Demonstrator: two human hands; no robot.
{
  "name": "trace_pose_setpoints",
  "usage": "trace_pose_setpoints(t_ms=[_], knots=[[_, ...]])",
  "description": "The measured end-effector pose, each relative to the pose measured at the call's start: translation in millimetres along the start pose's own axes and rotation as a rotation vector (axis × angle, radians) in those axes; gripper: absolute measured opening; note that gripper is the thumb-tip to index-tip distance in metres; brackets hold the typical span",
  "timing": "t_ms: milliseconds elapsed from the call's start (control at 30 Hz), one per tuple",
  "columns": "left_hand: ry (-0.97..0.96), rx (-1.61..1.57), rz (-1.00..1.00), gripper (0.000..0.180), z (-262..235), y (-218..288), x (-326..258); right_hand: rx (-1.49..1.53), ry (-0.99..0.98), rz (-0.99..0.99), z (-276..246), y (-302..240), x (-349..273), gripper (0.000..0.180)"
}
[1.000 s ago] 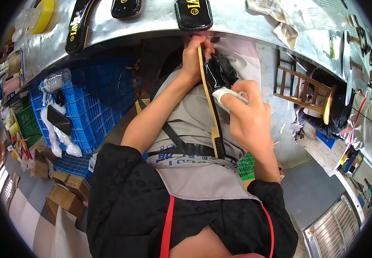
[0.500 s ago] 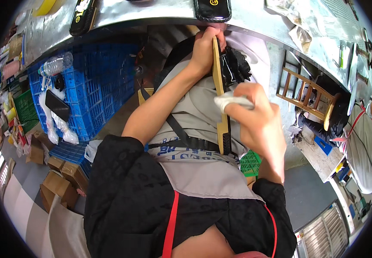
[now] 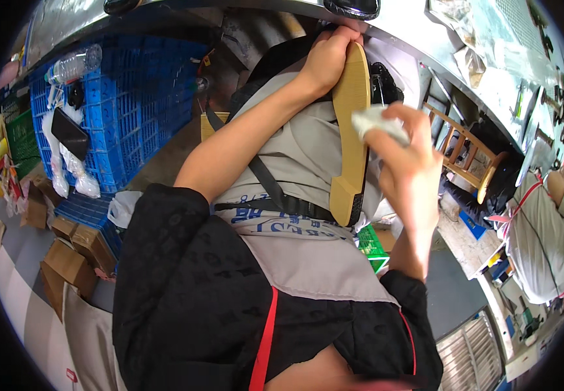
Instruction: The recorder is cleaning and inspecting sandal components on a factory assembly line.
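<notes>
The long tan rubber shoe sole [image 3: 351,133] stands nearly upright in the head view, its long axis running from the rounded toe end up by the edge of the grey metal counter [image 3: 425,39] down to the squared heel end, which hangs over the person's lap, and its flat tan underside faces the camera. The left hand [image 3: 327,58] grips the toe end from the left, fingers closed around the sole's edge just under the counter's rim. The right hand [image 3: 405,156] has its fingers closed on a small white crumpled cloth [image 3: 376,122], which touches the right edge of the sole about halfway along it. Behind the sole a dark black shoe upper [image 3: 386,81] shows between the sole and the counter. The counter curves across the top of the view, with black oval shoe parts [image 3: 353,8] lying on it. Under it to the left stand stacked blue plastic crates [image 3: 132,111] with a clear plastic bottle [image 3: 73,64] on top, and brown cardboard boxes [image 3: 67,260] sit on the floor below them. To the right are a small wooden chair [image 3: 464,153] and another person in a grey apron [image 3: 542,228]. The sole looks smooth, evenly tan, thin at the toe and thicker at the heel block
</notes>
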State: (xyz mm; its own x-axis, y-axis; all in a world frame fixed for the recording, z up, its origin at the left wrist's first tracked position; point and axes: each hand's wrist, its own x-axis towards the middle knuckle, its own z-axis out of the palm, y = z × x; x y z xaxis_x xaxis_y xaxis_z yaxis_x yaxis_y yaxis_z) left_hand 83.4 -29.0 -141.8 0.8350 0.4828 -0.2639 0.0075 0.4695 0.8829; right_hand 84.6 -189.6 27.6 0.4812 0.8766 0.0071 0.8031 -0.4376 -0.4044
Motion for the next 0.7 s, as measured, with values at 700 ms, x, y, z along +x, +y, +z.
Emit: trace_pose_setpoints(t_ms=[700], knots=[[-0.07,0.122,0.052,0.043,-1.8,-0.5,-2.7,0.116,-0.028,-0.075,-14.8,15.1,25.6,0.041]])
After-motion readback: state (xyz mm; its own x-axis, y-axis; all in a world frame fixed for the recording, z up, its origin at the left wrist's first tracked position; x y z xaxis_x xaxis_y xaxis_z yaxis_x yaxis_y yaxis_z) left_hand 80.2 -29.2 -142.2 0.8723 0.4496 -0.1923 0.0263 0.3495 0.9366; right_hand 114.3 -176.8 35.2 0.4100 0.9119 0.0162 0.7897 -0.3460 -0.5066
